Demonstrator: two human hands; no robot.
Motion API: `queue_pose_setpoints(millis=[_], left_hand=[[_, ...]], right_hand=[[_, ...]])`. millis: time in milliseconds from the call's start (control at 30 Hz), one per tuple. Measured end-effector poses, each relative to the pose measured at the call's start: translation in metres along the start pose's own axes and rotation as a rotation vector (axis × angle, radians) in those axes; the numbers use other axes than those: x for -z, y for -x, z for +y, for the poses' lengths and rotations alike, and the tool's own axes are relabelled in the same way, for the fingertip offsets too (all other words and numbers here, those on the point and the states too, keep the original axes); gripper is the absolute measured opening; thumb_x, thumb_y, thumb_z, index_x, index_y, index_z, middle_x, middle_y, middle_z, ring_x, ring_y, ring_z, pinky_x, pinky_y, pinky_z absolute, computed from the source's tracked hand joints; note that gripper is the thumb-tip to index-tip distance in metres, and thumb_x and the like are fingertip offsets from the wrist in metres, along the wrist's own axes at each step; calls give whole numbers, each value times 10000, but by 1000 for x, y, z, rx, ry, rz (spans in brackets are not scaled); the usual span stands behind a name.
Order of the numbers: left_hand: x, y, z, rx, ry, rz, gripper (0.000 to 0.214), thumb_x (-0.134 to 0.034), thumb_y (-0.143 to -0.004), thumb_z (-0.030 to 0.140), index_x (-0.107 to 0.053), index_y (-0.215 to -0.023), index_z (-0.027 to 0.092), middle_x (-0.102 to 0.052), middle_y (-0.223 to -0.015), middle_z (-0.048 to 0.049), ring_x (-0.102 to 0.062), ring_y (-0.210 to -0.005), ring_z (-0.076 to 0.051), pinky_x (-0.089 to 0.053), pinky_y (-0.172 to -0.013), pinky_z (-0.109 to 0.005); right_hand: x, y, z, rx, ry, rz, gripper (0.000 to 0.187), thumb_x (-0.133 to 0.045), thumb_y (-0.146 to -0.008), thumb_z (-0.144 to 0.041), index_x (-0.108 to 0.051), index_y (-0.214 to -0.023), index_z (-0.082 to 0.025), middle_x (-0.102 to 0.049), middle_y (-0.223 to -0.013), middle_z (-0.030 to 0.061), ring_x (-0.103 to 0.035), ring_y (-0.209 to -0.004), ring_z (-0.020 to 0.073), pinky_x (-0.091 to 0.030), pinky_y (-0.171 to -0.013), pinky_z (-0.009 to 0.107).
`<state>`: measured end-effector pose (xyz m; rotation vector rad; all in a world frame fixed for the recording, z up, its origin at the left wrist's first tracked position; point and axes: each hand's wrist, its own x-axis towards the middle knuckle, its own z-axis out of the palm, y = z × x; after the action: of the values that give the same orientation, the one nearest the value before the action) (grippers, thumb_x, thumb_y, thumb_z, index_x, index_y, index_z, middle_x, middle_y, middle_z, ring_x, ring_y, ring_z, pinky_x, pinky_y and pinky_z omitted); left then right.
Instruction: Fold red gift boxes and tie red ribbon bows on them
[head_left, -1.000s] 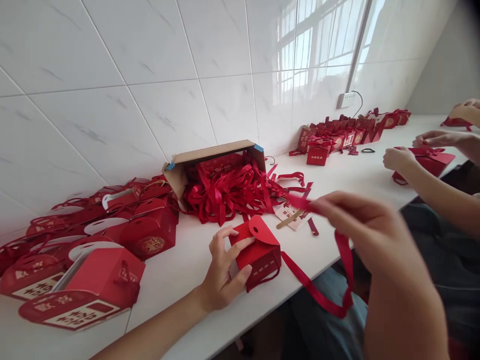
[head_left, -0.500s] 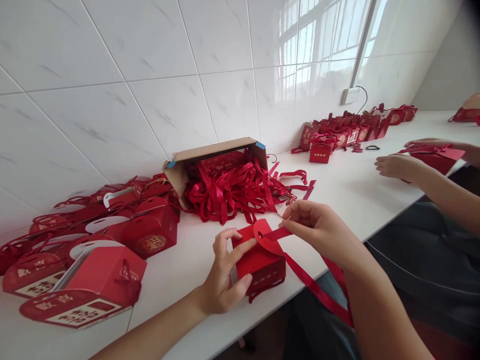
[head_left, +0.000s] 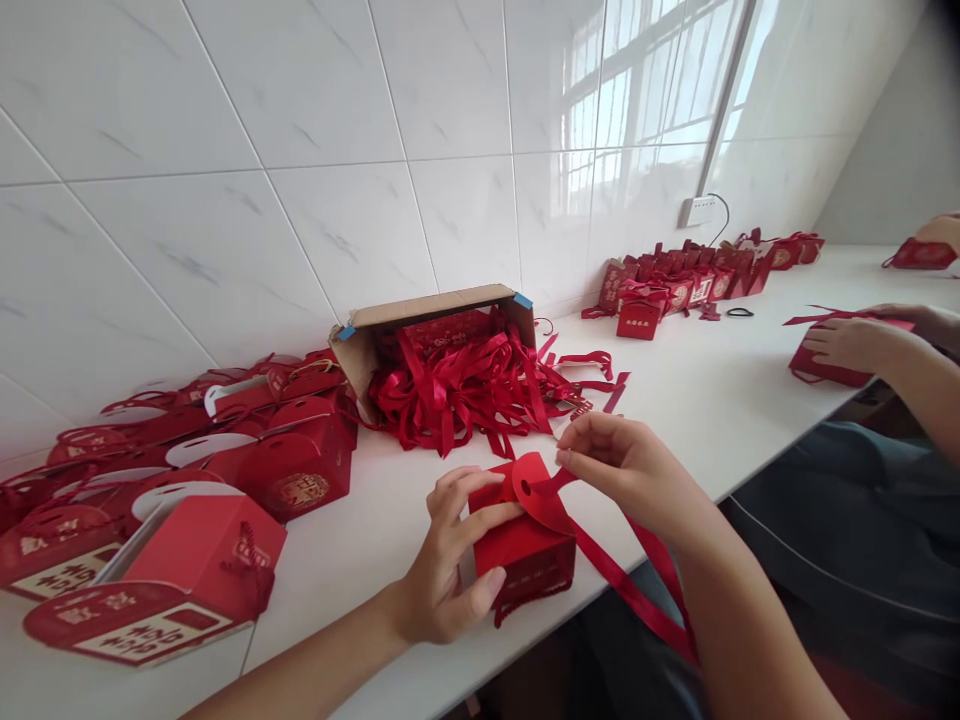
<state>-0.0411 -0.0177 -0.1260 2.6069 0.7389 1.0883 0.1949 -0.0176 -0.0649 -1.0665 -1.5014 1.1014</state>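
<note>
A small red gift box point(head_left: 525, 560) stands near the table's front edge. My left hand point(head_left: 457, 560) grips it from the left, with fingers on its top and the thumb at its front side. The round top flap has a hole through which a red ribbon point(head_left: 615, 570) passes. My right hand point(head_left: 607, 455) pinches the ribbon just right of that hole. One length of ribbon hangs down over the table edge under my right forearm. Part of the box's left side is hidden by my left hand.
Several red gift boxes point(head_left: 202, 570) crowd the left of the table. A cardboard carton point(head_left: 431, 305) on its side spills red ribbons point(head_left: 465, 400). More finished-looking boxes point(head_left: 675, 285) line the wall. At right, a co-worker's hands point(head_left: 862, 345) hold another red box point(head_left: 832, 368).
My right hand has shifted slightly toward the flap, still pinching the ribbon. My left hand stays on the box. The co-worker's hands and box have moved. The view has tilted slightly.
</note>
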Motion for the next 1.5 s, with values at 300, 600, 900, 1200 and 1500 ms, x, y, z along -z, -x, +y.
queue_pose_setpoints(millis=[300, 600, 900, 1200, 1500], left_hand=[[2, 1, 0, 17, -70, -40, 601, -458, -778, 296, -438, -1379, 282, -415, -1450, -72, -270, -1306, -366, -191, -1042, -557], [4, 1, 3, 20, -67, -33, 582, -484, -750, 263, -491, -1331, 301, -426, -1454, -66, -306, -1293, -369, -210, -1032, -564], [4, 1, 6, 38, -43, -28, 587, -486, -743, 253, -499, -1328, 302, -429, -1443, -63, -313, -1292, -365, -206, -1037, -560], [4, 0, 6, 48, -43, -42, 592, -477, -760, 258, -464, -1352, 273, -435, -1423, -83, -321, -1284, -355, -223, -1040, -544], [6, -2, 13, 64, -67, -88, 635, -511, -768, 308, -409, -1391, 232, -514, -1369, -114, -345, -1266, -378, -230, -1021, -532]], right_hand=[[-2, 6, -8, 40, -36, -28, 112, -616, -817, -295, -590, -834, -188, -592, -723, 12, -569, -678, 149, -464, -629, 268], [0, 14, -17, 21, -15, 19, 111, -631, -820, -297, -609, -854, -194, -629, -815, 33, -628, -772, 183, -510, -693, 297], [-2, 13, -17, 4, 24, 13, 117, -636, -815, -304, -604, -835, -194, -624, -793, 20, -605, -736, 163, -486, -656, 272], [-7, 0, -1, 17, 68, -3, 112, -620, -808, -298, -595, -817, -189, -591, -705, -9, -571, -650, 143, -444, -601, 261], [-4, 2, 2, 24, 266, -9, 98, -592, -829, -302, -586, -834, -204, -551, -646, -31, -509, -597, 134, -410, -558, 263]])
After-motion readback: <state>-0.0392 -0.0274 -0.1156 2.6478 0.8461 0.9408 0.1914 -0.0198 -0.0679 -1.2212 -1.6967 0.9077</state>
